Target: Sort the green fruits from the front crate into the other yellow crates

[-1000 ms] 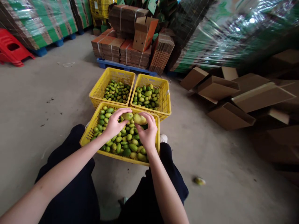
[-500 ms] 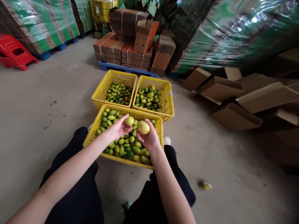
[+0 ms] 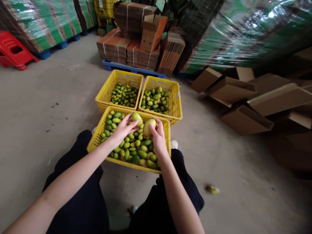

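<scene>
My left hand point(image 3: 122, 130) is closed round a yellow-green oval fruit point(image 3: 136, 119), its fingers spread along the side. Close beside it, my right hand point(image 3: 159, 139) grips a larger, paler yellow oval fruit point(image 3: 147, 128) between thumb and fingers. Both hands are above the near yellow crate point(image 3: 129, 166), which stands between my knees. Many green and yellowish oval fruits point(image 3: 133, 151) fill that crate, looking like lemons or small mangoes; I cannot tell which. My hands and forearms hide some of them.
Two more yellow crates point(image 3: 103, 94) point(image 3: 176, 105) of similar fruit adjoin the near one's far side. Flattened cartons point(image 3: 143, 58) lie on a blue pallet behind. Open cardboard boxes point(image 3: 246, 120) are heaped at right. A stray fruit point(image 3: 212, 189) lies on the floor; a red stool point(image 3: 16, 52) stands left.
My right hand has turned, tilting its fruit more upright, with the thumb now across it. The left hand's fruit is raised slightly and its fingers have closed further round it.
</scene>
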Motion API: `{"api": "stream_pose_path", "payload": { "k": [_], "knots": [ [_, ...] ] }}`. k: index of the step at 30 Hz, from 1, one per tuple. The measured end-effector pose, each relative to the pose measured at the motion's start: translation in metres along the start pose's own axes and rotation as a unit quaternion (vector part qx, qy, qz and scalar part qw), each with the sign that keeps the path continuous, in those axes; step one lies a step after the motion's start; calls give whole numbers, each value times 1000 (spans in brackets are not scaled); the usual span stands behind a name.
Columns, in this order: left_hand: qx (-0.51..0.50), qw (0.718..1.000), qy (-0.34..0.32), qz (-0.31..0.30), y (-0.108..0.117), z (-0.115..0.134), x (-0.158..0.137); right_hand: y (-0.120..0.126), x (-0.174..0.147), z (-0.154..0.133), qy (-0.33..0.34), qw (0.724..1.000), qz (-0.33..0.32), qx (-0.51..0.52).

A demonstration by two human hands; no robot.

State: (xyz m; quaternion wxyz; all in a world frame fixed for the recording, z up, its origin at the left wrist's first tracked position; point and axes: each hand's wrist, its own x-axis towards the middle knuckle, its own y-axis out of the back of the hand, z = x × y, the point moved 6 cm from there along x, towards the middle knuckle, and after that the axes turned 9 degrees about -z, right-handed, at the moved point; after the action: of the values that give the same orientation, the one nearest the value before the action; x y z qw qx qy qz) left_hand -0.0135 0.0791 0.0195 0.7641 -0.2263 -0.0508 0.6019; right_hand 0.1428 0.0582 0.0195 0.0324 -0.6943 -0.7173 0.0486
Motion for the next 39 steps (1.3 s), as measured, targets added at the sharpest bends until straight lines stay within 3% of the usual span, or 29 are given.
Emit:
{"api": "stream_pose_path", "payload": {
  "k": [2,4,7,10,13,17,19,22,26,30,39],
  "knots": [
    [103,990,-94,-16,-1,11,0,-1,-6,-20,120,981,22,-149],
    [183,967,-173,-39,-5,20,-3,-8,-14,-34,208,941,8,-266],
    [228,944,-233,-56,-9,27,-9,-16,-20,-42,260,902,-5,-345],
    [225,942,-244,-38,-8,29,-11,-13,-21,-43,263,903,30,-337],
    [173,965,-199,-19,-5,26,-9,-4,-17,-39,224,937,63,-259],
    [6,996,-81,-32,-3,16,-2,5,-1,-23,111,994,23,3],
    [-77,996,-21,-35,-4,12,0,-1,7,-14,40,990,-36,132],
    [-178,981,67,-36,-6,7,-2,-14,11,-4,-50,964,-109,236],
    [-264,958,104,-37,-10,7,-4,-28,6,3,-87,954,-130,256],
    [-261,959,109,2,-5,4,-2,-43,-6,3,-108,955,-168,221],
    [-268,945,133,129,7,-1,-9,-34,1,15,-99,955,-68,271]
  ]
}}
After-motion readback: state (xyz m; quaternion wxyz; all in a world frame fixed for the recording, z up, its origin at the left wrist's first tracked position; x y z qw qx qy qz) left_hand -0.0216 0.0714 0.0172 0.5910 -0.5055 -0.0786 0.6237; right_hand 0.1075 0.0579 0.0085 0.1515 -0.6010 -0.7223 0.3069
